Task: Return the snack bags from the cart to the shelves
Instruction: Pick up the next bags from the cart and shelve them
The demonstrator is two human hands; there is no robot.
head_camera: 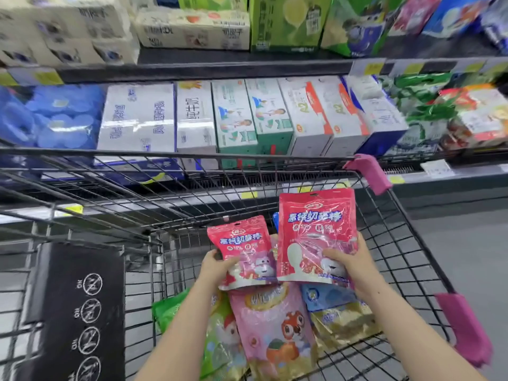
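Note:
I hold two matching red snack bags above the wire cart. My left hand grips the lower left edge of the smaller-looking red bag. My right hand grips the lower right corner of the larger-looking red bag, which is raised higher and upright. Below them in the cart lie a pink bag with a cartoon squirrel, a green bag and a blue and gold bag.
Shelves stand right behind the cart, packed with milk cartons, blue packs on the left and green and red snack bags on the right. The cart's black child-seat flap is at the left; pink corner guards mark its right rim.

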